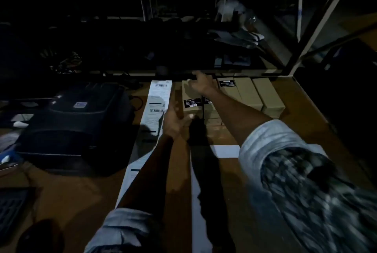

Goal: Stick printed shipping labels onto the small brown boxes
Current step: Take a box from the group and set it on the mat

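Boxes, small and brown, lie in a row at the back of the worktop (255, 171), and the nearest box (190, 97) already carries a dark printed sticker. Both arms reach to it, probably to pull it forward for labelling. The left hand (175, 123) holds its near end, thumb on the top edge, fingers seemingly round the side. The right hand (201, 82) rests on its far end with fingers curled over it, though dim light hides the exact grip. A strip of printed labels (156, 107) lies just left of the box, within easy reach, trailing toward the person beside the black label printer (77, 128). More brown boxes (257, 93) wait to the right.
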`<state>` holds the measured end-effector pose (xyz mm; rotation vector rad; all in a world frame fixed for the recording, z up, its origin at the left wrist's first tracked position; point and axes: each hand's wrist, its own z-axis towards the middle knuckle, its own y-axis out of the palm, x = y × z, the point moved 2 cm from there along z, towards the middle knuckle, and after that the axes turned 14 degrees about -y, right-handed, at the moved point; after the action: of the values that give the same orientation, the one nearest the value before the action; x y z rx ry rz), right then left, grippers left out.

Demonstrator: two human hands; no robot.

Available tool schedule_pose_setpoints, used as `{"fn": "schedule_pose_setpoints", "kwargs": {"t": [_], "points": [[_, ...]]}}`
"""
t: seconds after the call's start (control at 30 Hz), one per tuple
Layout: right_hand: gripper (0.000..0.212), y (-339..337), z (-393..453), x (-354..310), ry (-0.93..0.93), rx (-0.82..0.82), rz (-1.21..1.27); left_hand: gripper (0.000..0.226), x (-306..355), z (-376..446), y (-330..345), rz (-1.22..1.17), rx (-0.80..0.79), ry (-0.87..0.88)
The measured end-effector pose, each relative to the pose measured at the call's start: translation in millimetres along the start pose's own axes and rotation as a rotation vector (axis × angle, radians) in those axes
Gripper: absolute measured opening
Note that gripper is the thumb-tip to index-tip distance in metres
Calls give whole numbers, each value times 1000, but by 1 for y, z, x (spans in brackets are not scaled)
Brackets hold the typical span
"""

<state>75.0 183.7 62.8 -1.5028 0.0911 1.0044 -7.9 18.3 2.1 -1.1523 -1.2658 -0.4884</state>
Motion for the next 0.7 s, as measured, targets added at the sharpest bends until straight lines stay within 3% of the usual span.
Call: {"fn": "schedule_pose_setpoints", "kwargs": {"t": [0.07, 0.17, 0.27, 0.37, 0.43, 0.53, 0.7], "points": [[43, 2, -3, -5, -4, -121, -135, 55, -2, 0, 1, -82, -10, -37], [49, 5, -3, -4, -31, -129, -236, 45, -7, 1, 10, -160, 3, -12], [66, 9, 0, 7, -16, -188, -290, 48, -7, 4, 15, -177, 7, -48], [69, 10, 5, 10, -25, -211, -339, 59, -13, 9, 17, -287, 47, -122], [63, 11, 6, 6, -39, -185, -332, 58, -14, 7, 19, -320, 80, -110], [55, 6, -1, -4, -72, -97, -281, 40, -10, -10, 16, -346, 114, -93], [53, 0, -32, -17, -144, 40, -7, 38, -11, -43, -1, -298, 247, 27]]}}
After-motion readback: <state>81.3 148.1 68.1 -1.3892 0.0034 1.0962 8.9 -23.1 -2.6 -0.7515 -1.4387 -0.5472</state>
